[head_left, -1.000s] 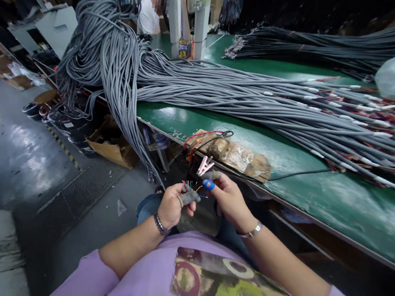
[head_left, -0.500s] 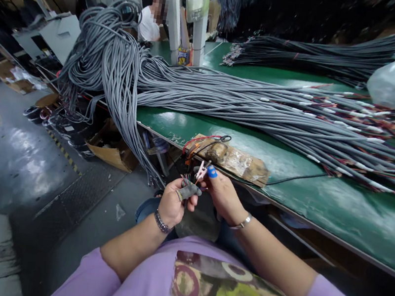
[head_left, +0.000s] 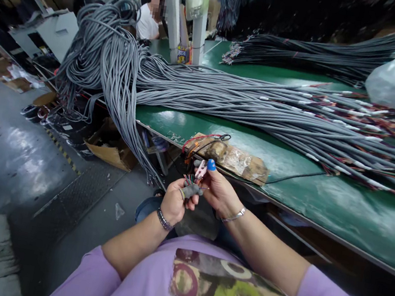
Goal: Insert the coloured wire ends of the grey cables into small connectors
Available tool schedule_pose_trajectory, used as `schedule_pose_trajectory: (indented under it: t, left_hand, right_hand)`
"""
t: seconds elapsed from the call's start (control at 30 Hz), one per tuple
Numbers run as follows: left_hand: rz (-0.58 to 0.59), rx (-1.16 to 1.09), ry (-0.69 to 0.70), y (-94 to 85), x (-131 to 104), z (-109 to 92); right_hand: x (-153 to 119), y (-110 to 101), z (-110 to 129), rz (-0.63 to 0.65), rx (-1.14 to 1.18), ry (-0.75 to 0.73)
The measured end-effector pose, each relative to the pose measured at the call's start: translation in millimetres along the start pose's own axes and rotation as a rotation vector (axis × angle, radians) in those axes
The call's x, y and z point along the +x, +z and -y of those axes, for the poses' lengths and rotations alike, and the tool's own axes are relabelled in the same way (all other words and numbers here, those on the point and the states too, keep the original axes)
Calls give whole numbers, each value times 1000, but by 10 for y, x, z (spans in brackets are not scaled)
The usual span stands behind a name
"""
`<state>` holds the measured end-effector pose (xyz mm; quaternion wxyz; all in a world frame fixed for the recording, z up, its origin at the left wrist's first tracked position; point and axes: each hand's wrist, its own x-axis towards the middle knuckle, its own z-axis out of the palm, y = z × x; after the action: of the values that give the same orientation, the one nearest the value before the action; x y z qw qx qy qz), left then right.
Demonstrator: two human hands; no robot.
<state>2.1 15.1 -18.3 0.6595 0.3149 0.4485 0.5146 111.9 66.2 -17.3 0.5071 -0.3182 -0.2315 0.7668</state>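
Left hand (head_left: 174,200) grip around cable end (head_left: 191,188), right hand (head_left: 218,190) touching wires (head_left: 188,178)

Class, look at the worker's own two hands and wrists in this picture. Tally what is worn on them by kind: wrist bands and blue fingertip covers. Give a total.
Wrist bands: 2, a dark one on the left hand's wrist and a silver bracelet on the right hand's.
Blue fingertip covers: 1
Total: 3

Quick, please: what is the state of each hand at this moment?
Left hand: closed on a gray cable end with colored wires.
Right hand: pinching a pink clip.
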Motion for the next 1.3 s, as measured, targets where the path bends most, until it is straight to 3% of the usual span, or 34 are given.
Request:
schedule_pose_trajectory:
  t: [0.4, 0.7, 0.87, 1.13, 1.3]
  left_hand:
    - [-71, 28, 100, 13, -133, -50]
    - [-141, 96, 219, 23, -98, -38]
    - [-152, 136, 198, 44, -73, -32]
    - [-139, 138, 189, 66, -28, -15]
    - [-140, 127, 203, 39, -47, 0]
  right_hand:
    - [-88, -45, 86, 103, -106, 82]
    - [-112, -38, 17, 7, -219, -108]
    - [-62, -26, 28, 70, -109, -4]
    - [-1, 34, 5, -36, -16, -33]
    - [-34, 9, -13, 14, 29, 23]
